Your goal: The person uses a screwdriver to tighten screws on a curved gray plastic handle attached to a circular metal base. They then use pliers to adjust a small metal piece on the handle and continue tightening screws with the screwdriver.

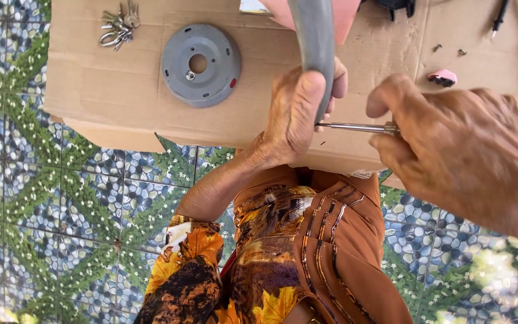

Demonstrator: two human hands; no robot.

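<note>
My left hand [298, 114] grips a grey curved plastic part [314, 42] that rises to the top edge of the view. My right hand [463, 150] holds a screwdriver; its metal shaft [355, 127] points left, with the tip at the lower end of the grey part beside my left fingers. Both hands work above a flattened cardboard sheet [109, 96] lying on the tiled floor.
On the cardboard lie a round grey disc with a centre hole [201, 65], a bunch of keys [119, 27], a small pink piece [443, 77], loose screws [437, 47] and dark tools [501, 15] at top right. Patterned tiles [49, 198] surround it. Orange patterned clothing [295, 252] fills the lower middle.
</note>
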